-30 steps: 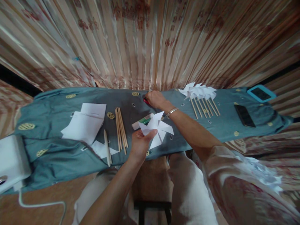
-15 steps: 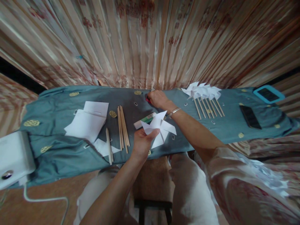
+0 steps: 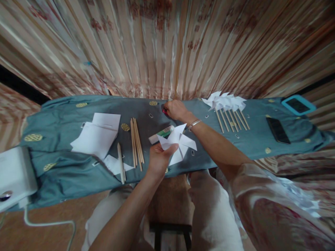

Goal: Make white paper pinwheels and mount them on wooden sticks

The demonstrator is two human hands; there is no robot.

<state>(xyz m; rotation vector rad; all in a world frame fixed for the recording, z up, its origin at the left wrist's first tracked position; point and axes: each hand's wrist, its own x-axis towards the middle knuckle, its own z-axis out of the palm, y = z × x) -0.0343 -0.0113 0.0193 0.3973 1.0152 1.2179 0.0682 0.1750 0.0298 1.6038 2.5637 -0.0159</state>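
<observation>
My left hand is closed on a white folded paper pinwheel, held just above the near edge of the blue cloth-covered table. My right hand reaches to the far side of the table with its fingers curled over a small red object that is mostly hidden. A glue stick lies between the two hands. Loose wooden sticks lie left of the pinwheel.
Finished white pinwheels on sticks lie in a row at the right. White paper sheets and a pale stick lie at the left. A black phone and a blue-framed device sit far right. A white appliance with a cord sits at the left end.
Both hands stay where they were; only the camera view shifts slightly.
</observation>
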